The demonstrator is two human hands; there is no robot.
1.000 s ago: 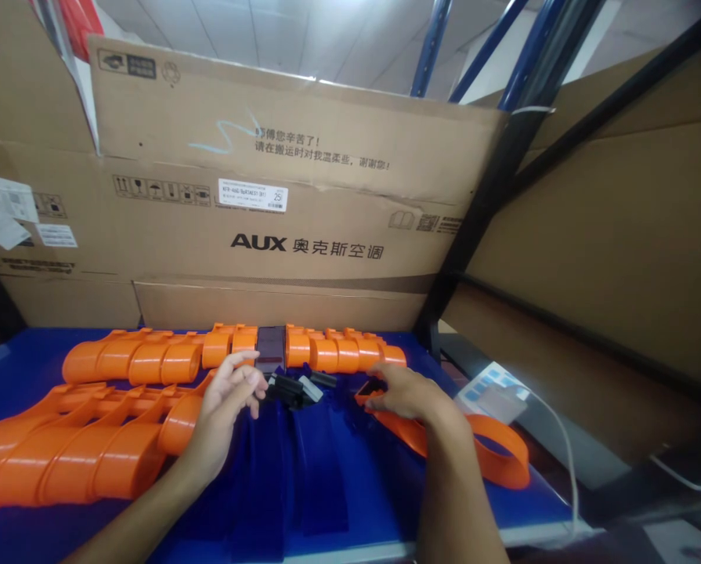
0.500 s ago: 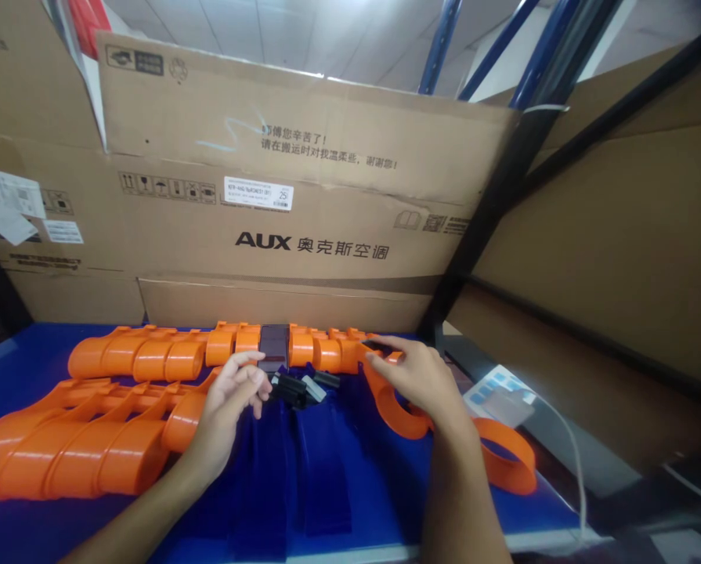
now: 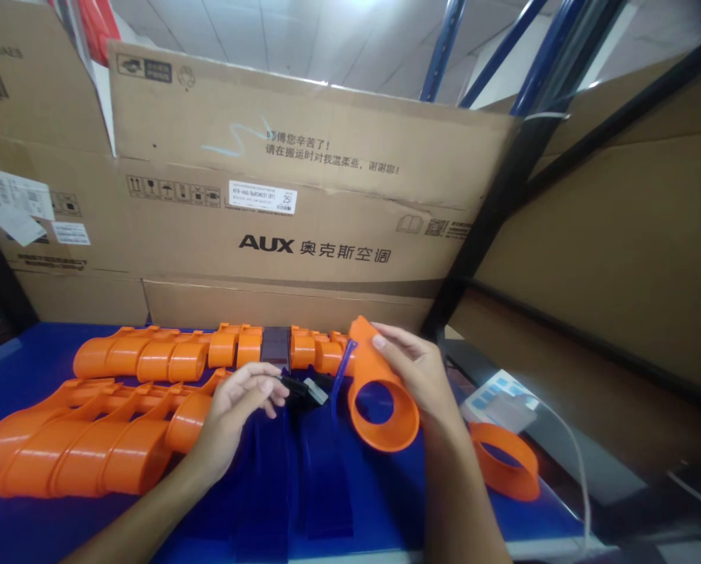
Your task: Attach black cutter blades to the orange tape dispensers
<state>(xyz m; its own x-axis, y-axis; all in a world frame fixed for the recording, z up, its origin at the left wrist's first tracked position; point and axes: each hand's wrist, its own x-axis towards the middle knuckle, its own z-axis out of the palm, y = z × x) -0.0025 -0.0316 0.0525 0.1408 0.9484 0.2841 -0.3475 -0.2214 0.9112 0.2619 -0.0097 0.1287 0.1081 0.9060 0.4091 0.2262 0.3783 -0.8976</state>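
Observation:
My right hand point(image 3: 417, 372) grips an orange plastic ring with a flat tab point(image 3: 385, 427), its thumb on the tab and the round opening tilted toward me. A narrow blue strip point(image 3: 343, 380) runs down along the ring's left side. My left hand point(image 3: 247, 403) is loosely curled, thumb and fingers apart, with no object visible between them. Its fingertips are close to a small black piece point(image 3: 294, 385) and a grey piece point(image 3: 316, 392); whether they touch is unclear. Broad dark blue strips point(image 3: 327, 478) lie below these pieces on the blue tabletop point(image 3: 385, 509).
Orange ringed pieces form a back row point(image 3: 150, 356) and a front-left group point(image 3: 85, 454). A dark block point(image 3: 276, 347) stands within the back row. Another orange ring point(image 3: 506, 462) lies at right, near a white cable point(image 3: 579, 462). Cardboard point(image 3: 303, 219) walls the back; a black post point(image 3: 473, 227) rises right.
My right hand has lifted and turned the orange ring, so its opening now faces me. The blue strip has come into view beside it. My left hand has shifted slightly right, toward the black piece.

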